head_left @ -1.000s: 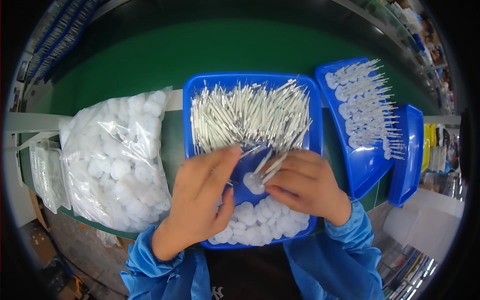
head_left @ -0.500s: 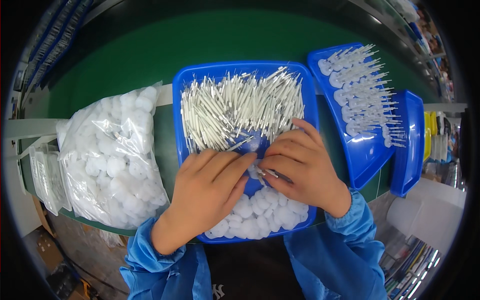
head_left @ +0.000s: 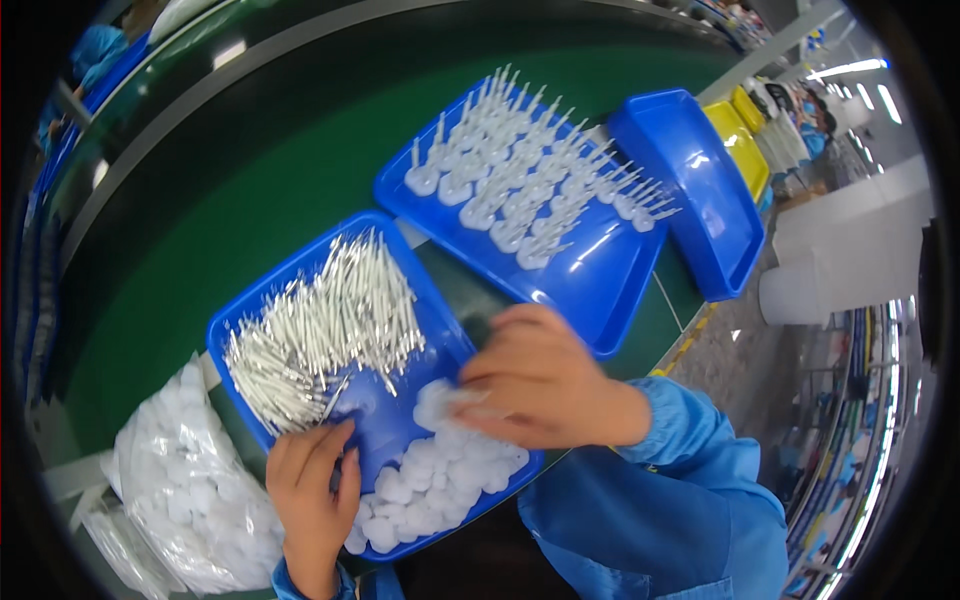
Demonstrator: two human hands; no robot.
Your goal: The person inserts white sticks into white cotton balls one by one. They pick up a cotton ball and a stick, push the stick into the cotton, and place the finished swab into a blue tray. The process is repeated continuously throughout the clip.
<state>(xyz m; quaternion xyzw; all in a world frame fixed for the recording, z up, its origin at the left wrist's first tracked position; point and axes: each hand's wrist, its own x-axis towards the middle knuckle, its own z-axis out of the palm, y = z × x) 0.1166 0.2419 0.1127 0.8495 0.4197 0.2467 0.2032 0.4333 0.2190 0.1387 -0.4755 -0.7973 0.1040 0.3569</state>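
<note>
Green table [head_left: 250, 190] here. Sitting right on it: three blue trays [head_left: 440, 330] [head_left: 600, 280] [head_left: 700, 190]. Clear bag of white discs [head_left: 190, 480] lies at the left.
</note>
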